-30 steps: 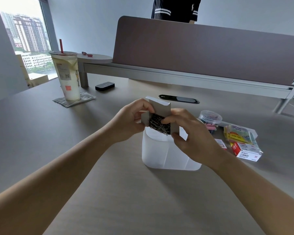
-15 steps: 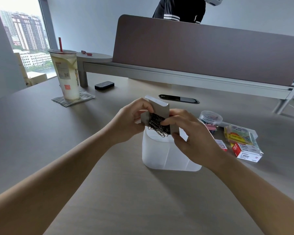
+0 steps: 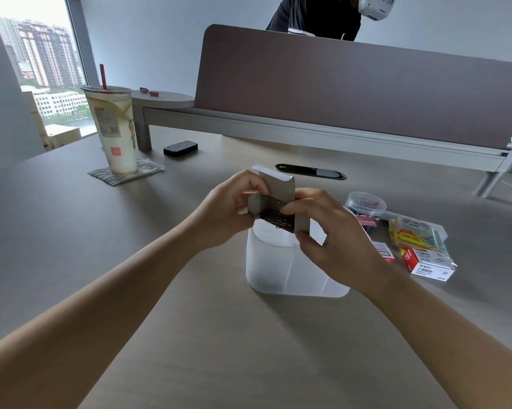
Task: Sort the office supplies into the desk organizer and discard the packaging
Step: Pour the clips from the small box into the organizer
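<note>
The paper clips (image 3: pixel 275 220) have slid lower toward the box (image 3: pixel 278 190) mouth.

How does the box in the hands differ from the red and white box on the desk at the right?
The grey box is held up over the organizer by the left hand and right hand; the red and white box lies flat on the desk. The grey box is open, showing paper clips; the red and white box looks closed. Both are small cardboard boxes.

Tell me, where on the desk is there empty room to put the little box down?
Bare desk lies between the drink cup and the white organizer, and in front of it. Right of the organizer it is crowded with packets and the clip tub.
</note>
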`<state>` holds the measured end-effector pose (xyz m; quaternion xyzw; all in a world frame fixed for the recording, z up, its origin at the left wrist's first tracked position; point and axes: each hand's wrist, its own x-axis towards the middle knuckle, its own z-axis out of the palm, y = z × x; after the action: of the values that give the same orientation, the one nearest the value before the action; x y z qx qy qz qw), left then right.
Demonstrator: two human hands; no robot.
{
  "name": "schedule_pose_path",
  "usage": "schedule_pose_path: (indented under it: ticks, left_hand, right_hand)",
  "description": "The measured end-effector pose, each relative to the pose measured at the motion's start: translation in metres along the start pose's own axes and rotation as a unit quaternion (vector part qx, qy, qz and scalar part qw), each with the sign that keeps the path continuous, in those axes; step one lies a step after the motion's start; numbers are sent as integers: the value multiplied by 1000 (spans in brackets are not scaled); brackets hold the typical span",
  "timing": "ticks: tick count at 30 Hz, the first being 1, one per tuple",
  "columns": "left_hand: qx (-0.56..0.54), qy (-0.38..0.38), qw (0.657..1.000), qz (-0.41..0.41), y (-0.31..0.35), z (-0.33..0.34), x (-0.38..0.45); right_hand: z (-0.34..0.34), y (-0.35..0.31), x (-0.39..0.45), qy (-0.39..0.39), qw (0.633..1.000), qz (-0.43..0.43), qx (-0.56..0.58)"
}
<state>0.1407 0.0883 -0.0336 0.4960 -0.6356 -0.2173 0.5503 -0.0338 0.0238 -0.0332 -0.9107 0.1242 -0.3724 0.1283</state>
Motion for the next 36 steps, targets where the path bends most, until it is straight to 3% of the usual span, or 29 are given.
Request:
schedule_pose_path:
  ticks: [5, 11, 36]
  left_hand:
    - [-19, 19, 1000, 11, 2, 1, -4]
    - [47, 44, 997, 41, -7, 1, -12]
    - [168, 57, 980, 86, -3, -5, -20]
  right_hand:
    - [1, -2, 1, 17, 999, -31, 10]
    - [2, -1, 0, 25, 997, -77, 4]
    - [6, -3, -1, 42, 995, -84, -16]
